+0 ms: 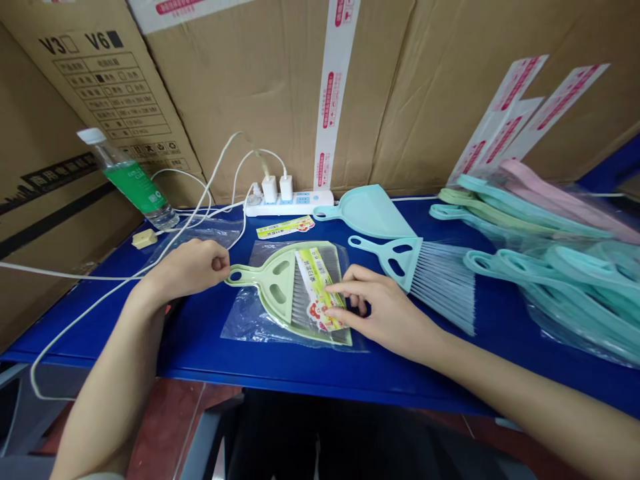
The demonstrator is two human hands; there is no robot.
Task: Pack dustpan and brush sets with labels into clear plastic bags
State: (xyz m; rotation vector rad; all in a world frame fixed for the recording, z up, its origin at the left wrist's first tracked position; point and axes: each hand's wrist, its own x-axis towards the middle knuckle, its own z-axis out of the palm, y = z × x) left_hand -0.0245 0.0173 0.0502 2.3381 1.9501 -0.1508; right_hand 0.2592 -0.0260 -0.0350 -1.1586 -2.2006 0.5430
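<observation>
A green dustpan and brush set (277,280) lies in a clear plastic bag (237,320) on the blue table, its handle pointing left. A yellow and green label card (317,287) rests over the bristles. My right hand (370,303) touches the card's right side with thumb and fingertips, the fingers apart. My left hand (193,267) is curled beside the handle's end; whatever its fingers hold, if anything, is hidden. Behind and to the right lie a turquoise dustpan (373,210) and a turquoise brush (400,260). Another label card (285,227) lies behind the bag.
Several bagged turquoise, green and pink sets (565,280) are piled at the right. A power strip (313,200) with chargers and white cables stands at the back, near a water bottle (135,183). Cardboard boxes (270,87) wall the rear.
</observation>
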